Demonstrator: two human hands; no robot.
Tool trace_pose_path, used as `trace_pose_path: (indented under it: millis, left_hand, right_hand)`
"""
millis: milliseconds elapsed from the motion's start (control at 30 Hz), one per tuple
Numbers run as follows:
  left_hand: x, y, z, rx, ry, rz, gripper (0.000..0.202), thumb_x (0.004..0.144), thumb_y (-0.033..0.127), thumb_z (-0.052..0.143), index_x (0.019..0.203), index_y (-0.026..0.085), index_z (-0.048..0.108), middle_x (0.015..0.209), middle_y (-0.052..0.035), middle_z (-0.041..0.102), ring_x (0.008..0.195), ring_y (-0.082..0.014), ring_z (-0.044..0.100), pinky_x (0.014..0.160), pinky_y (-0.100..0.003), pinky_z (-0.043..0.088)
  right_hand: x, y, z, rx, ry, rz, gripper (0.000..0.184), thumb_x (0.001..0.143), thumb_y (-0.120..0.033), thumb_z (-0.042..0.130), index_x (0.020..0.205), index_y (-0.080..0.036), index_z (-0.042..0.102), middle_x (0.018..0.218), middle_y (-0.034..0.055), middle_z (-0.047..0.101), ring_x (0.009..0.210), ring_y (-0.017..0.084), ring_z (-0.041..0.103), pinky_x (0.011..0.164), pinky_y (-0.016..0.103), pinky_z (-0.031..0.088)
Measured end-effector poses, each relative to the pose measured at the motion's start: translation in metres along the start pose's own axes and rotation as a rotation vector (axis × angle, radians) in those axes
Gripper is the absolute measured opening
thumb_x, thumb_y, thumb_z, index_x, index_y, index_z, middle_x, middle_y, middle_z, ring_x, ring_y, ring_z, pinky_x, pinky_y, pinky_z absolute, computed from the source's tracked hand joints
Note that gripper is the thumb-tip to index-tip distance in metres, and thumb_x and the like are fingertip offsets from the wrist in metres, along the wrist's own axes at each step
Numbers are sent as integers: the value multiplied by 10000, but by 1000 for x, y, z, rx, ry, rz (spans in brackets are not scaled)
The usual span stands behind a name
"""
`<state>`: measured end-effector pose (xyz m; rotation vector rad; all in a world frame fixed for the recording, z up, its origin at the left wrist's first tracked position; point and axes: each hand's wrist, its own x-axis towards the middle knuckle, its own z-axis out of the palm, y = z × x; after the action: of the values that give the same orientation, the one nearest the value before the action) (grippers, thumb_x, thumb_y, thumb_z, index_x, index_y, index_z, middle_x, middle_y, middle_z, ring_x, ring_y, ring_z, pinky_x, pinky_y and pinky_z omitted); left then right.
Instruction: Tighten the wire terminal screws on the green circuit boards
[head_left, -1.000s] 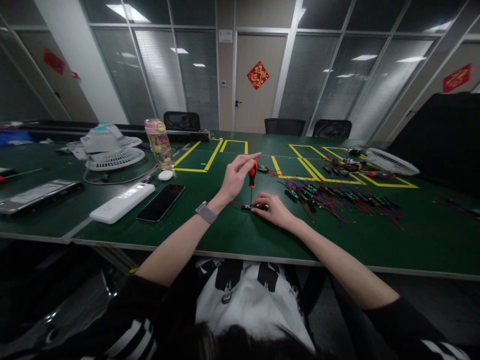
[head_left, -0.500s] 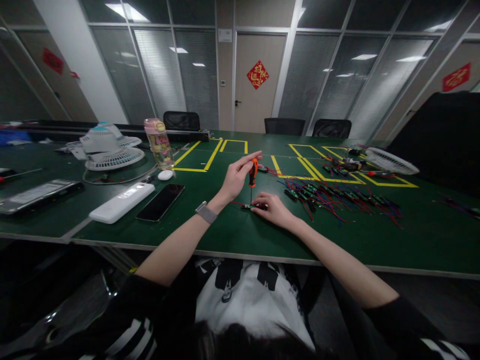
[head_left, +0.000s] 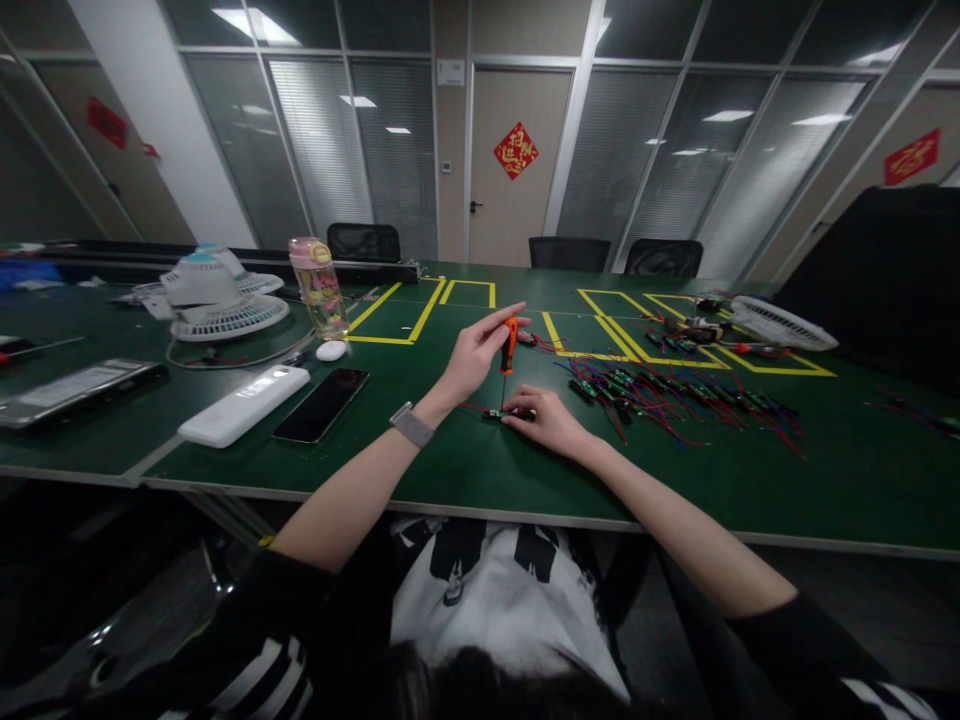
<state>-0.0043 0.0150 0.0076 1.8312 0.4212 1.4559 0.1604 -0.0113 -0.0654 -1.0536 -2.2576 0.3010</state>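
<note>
An orange and black screwdriver (head_left: 509, 347) stands nearly upright, its handle in the grip of my left hand (head_left: 474, 352), between thumb and fingers. Its tip meets a small green circuit board (head_left: 494, 414) with a red wire, lying on the green table. My right hand (head_left: 546, 420) pinches the board's right end and presses it to the tabletop; the fingers partly cover it. Just right of my hands lies a pile of similar boards with red and blue wires (head_left: 660, 390).
To the left are a black phone (head_left: 321, 405), a white oblong device (head_left: 244, 405), a white round case (head_left: 331, 350), a water bottle (head_left: 318, 288) and a white fan (head_left: 225, 300). A fan part (head_left: 784, 322) lies at right. Yellow tape (head_left: 375, 340) marks the table.
The screwdriver handle has tilted very slightly to the right, with my left hand shifting along with it. My right hand stays in place on the board.
</note>
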Motion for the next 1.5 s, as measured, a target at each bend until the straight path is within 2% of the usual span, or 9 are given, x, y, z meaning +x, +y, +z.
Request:
trace_pose_path:
  millis: [133,233,333,433,667,900,1167,1333,1500]
  left_hand:
    - [-2,0,1,130,105,39,235,811,242,649,1038,181,670,1009,-64,682,835,-129,634,757,-259,507]
    - [-2,0,1,230,159,94,178,812,268,651,960,179,696,1071,-73,633,926,-142,613,781,-249,495]
    - [-1,2,1,176,98,81,238,904,245,505,1058,194,678,1145,-81,623,1012,-150,609,852,-267,484]
    - [-1,3,1,41,24,16,303,924,218,450,1178,197,615,1131,-79,659,950,-143,648,855,-290,494]
    - [-2,4,1,172,143,39,178,798,254,658,963,191,682,1016,-54,664,882,-136,618,758,-241,490]
    - [0,3,0,73,65,9,301,921,180,422,1131,201,636,1155,-60,660,1024,-152,621,935,-309,456]
    - [-2,0,2,187,134,34,214,823,269,632,1022,201,672,1034,-55,666,893,-142,615,780,-256,493]
    - [-1,2,1,186,86,47,262,898,231,499,1109,225,655,1159,-65,628,1031,-155,592,871,-278,480]
    - [-1,3,2,44,36,3,291,892,231,514,1158,186,621,1031,-67,689,839,-124,639,782,-266,502]
  right_hand:
    - [0,0,0,-1,2,-9,99,803,-183,650,870,-139,710,852,55,630,702,138,586,668,259,474]
    - [-1,0,1,7,8,-19,104,805,-191,646,870,-143,711,847,53,627,696,135,587,654,252,473]
    - [-1,0,1,12,9,-21,111,805,-181,633,876,-146,711,850,52,625,692,132,589,650,248,476]
    - [-1,0,0,3,6,-15,117,804,-183,630,881,-149,712,857,52,626,698,134,593,664,253,480]
    - [0,1,0,-13,3,-28,119,807,-185,628,883,-150,711,861,52,626,705,136,595,664,252,476]
    - [-1,0,0,-35,2,-9,116,807,-190,633,893,-154,702,862,49,624,709,137,592,667,253,467]
    - [0,-1,-1,-58,8,2,87,809,-196,634,863,-162,693,831,39,615,677,128,566,633,243,444]
    - [1,-1,-1,-94,4,-5,79,807,-198,648,857,-156,692,825,51,626,742,160,568,694,277,440]
    - [2,0,-1,-149,4,-39,59,794,-203,675,838,-166,690,816,53,642,803,189,541,767,324,411]
